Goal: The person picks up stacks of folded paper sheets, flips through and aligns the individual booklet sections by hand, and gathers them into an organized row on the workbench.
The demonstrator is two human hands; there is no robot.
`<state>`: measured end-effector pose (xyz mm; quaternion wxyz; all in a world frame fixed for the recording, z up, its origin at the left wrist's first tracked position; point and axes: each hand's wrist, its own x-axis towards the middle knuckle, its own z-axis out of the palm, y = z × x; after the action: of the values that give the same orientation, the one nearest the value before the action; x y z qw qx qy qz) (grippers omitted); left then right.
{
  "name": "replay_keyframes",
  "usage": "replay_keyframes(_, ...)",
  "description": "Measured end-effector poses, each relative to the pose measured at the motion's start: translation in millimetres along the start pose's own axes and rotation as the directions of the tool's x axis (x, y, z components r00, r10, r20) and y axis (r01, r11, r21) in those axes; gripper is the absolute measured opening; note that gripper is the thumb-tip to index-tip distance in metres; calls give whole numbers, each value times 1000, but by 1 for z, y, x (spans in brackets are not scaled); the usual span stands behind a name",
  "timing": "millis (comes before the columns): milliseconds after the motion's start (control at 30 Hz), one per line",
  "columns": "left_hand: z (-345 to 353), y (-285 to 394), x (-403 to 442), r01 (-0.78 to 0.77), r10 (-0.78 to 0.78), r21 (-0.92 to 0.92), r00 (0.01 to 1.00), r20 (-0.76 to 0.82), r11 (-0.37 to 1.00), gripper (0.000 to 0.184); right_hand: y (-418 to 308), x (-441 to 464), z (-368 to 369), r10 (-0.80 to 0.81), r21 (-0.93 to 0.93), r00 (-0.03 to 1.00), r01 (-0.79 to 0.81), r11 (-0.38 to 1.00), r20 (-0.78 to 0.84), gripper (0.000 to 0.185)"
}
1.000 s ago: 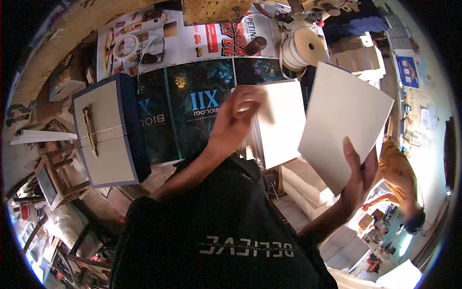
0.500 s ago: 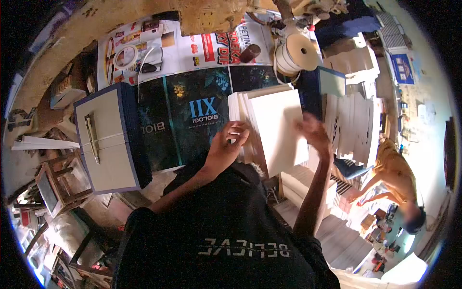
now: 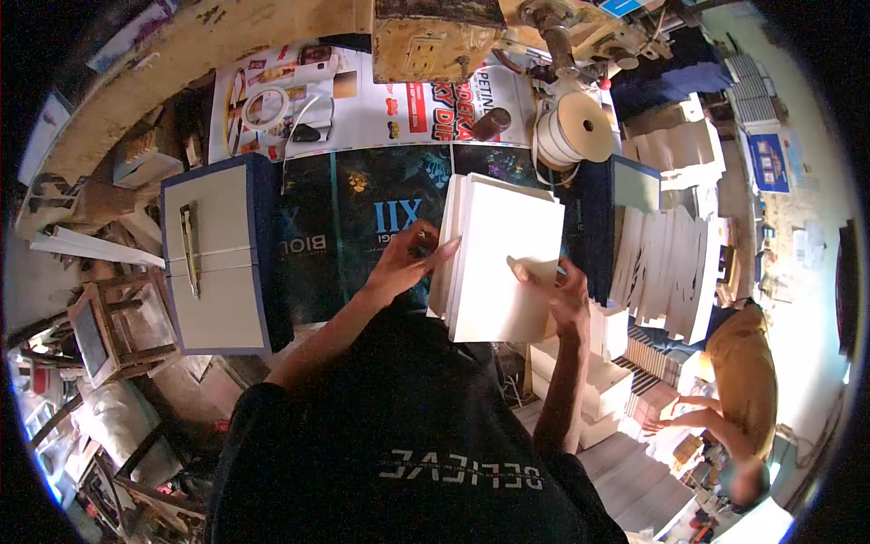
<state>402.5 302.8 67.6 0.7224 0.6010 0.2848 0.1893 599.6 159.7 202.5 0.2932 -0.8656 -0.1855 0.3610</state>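
A thick stack of white paper blocks (image 3: pixel 503 263) lies in front of me, over dark printed sheets (image 3: pixel 372 199) lettered "XII" and "BIOLOGI". My left hand (image 3: pixel 403 263) pinches the left edge of the stack between thumb and fingers. At the right edge, my right hand (image 3: pixel 557 290) grips the stack, its thumb on top and its fingers at the side. To the left lies a grey board block with blue edges (image 3: pixel 217 308), tied with string, with a pen-like cutter (image 3: pixel 190 251) on it.
A spool (image 3: pixel 574 129), a dark cylinder (image 3: pixel 492 123) and a tape roll (image 3: pixel 265 109) stand or lie at the back. Paper stacks (image 3: pixel 666 263) rise at the right. Another person (image 3: pixel 743 381) bends at the far right; a wooden stool (image 3: pixel 122 326) is at the left.
The pale board held in my right hand has left that hand. Both hands now grip the white stack. The other person has bent lower, and the view has shifted.
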Motion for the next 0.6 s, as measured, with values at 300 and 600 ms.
replay_keyframes(300,37,5,16,1,1,50,999,-48,999,29,43,30,-35,-160,111,983,169,979,-89,57)
replay_keyframes(600,46,34,9,-34,60,561,998,-27,827,29,125,53,-30,-392,-191,860,347,918,-325,52)
